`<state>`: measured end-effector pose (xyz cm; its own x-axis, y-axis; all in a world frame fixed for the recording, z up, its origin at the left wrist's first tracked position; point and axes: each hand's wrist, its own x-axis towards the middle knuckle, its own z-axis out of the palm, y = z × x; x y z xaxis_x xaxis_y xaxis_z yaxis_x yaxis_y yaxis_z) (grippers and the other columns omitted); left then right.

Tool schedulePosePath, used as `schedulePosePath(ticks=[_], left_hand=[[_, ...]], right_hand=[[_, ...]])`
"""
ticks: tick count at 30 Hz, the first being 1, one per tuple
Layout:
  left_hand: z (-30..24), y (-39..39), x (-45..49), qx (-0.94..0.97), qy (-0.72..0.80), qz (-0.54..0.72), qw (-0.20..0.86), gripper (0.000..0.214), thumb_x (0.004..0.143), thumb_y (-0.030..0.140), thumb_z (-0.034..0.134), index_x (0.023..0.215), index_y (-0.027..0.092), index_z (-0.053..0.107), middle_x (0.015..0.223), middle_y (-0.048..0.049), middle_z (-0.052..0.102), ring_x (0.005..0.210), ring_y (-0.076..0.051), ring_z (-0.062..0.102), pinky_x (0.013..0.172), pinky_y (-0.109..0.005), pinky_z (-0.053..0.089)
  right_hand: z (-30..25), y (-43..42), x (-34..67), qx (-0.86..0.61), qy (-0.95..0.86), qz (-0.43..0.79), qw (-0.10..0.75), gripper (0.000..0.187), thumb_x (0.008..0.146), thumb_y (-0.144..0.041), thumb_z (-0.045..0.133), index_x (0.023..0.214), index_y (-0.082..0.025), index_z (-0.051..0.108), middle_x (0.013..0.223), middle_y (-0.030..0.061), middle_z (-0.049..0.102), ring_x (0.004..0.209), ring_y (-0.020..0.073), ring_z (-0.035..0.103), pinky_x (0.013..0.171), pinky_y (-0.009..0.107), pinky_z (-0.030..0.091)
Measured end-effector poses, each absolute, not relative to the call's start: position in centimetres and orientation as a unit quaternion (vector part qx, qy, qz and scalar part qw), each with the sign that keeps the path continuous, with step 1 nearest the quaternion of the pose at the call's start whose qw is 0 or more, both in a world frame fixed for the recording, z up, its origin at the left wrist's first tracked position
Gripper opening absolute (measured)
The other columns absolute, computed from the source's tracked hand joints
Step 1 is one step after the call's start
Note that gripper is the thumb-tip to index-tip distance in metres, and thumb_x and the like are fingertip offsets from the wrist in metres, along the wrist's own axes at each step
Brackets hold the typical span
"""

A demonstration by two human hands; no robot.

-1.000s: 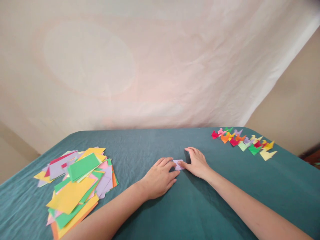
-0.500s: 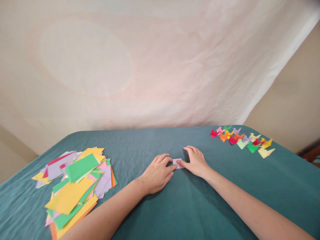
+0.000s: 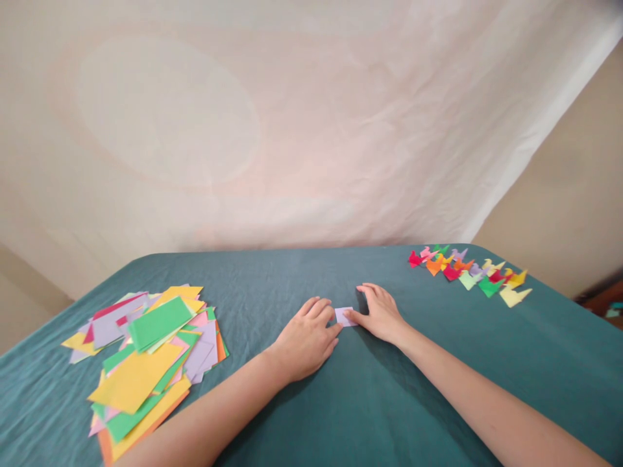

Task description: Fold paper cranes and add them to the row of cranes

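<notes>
A small folded piece of lilac paper [image 3: 343, 316] lies flat on the green cloth between my two hands. My left hand [image 3: 307, 337] rests palm down at its left side, fingers apart, with fingertips at the paper's left edge. From the right, my right hand [image 3: 380, 314] presses its thumb on the paper's right part, while its fingers curve out beyond the far side, apart from the thumb. Neither hand is closed around the paper. The paper's right edge is partly hidden under the thumb.
A loose pile of coloured paper pieces [image 3: 141, 376] spreads at the left, close to my left forearm. Several small folded paper birds [image 3: 470, 279] stand in rows at the far right. Behind the green-covered table [image 3: 272, 275] hangs a pale cloth [image 3: 311, 130].
My left index finger and thumb have drawn back slightly from the lilac paper, so more of it shows. The right thumb stays on it, nearly unmoved.
</notes>
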<state>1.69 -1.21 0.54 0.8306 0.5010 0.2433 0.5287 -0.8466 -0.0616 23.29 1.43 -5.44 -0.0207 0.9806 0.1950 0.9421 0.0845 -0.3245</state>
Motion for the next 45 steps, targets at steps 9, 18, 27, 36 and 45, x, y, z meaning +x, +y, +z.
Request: schedulePosePath(ticks=[9, 18, 27, 36, 45], left_hand=[[0.8, -1.0, 1.2, -0.962, -0.242, -0.122, 0.031, 0.018, 0.084, 0.022, 0.05, 0.094, 0.018, 0.065, 0.093, -0.0071, 0.055, 0.107, -0.024, 0.045, 0.099, -0.041, 0.031], [-0.3, 0.2, 0.7, -0.941, -0.267, -0.205, -0.045, 0.028, 0.09, 0.017, 0.036, 0.105, 0.018, 0.059, 0.104, -0.0075, 0.057, 0.098, -0.019, 0.051, 0.087, -0.035, 0.041], [-0.9, 0.0, 1.2, -0.956, -0.247, -0.155, -0.028, 0.032, 0.086, 0.016, 0.043, 0.115, 0.021, 0.055, 0.114, -0.0072, 0.053, 0.117, -0.023, 0.04, 0.1, -0.042, 0.033], [-0.9, 0.2, 1.0, -0.957, -0.253, -0.142, -0.02, 0.034, 0.082, 0.014, 0.047, 0.113, 0.023, 0.058, 0.116, -0.0062, 0.053, 0.123, -0.024, 0.035, 0.103, -0.042, 0.03], [-1.0, 0.2, 1.0, -0.969, -0.217, -0.114, -0.032, 0.042, 0.082, 0.013, 0.044, 0.123, 0.017, 0.049, 0.128, -0.0053, 0.051, 0.129, -0.023, 0.03, 0.105, -0.04, 0.027]], right_hand=[[-5.6, 1.5, 23.5, -0.666, -0.72, 0.048, 0.188, 0.064, 0.076, -0.057, 0.05, 0.125, -0.015, 0.044, 0.129, 0.0135, 0.045, 0.122, 0.0268, 0.037, 0.099, 0.041, 0.028], [-5.7, 1.4, 23.5, -0.666, -0.72, 0.038, 0.193, 0.066, 0.077, -0.06, 0.048, 0.125, -0.016, 0.045, 0.129, 0.013, 0.045, 0.121, 0.027, 0.038, 0.1, 0.041, 0.028], [-6.0, 1.3, 23.5, -0.661, -0.72, 0.024, 0.209, 0.063, 0.077, -0.061, 0.048, 0.122, -0.016, 0.047, 0.127, 0.0134, 0.047, 0.119, 0.0275, 0.041, 0.099, 0.042, 0.03], [-5.6, 0.8, 23.1, -0.654, -0.724, 0.004, 0.219, 0.051, 0.083, -0.05, 0.045, 0.12, -0.015, 0.049, 0.126, 0.0143, 0.048, 0.118, 0.0272, 0.042, 0.098, 0.041, 0.031], [-5.7, 0.8, 23.1, -0.657, -0.707, 0.002, 0.263, 0.041, 0.086, -0.044, 0.041, 0.116, -0.017, 0.049, 0.119, 0.0109, 0.054, 0.112, 0.025, 0.047, 0.095, 0.04, 0.034]])
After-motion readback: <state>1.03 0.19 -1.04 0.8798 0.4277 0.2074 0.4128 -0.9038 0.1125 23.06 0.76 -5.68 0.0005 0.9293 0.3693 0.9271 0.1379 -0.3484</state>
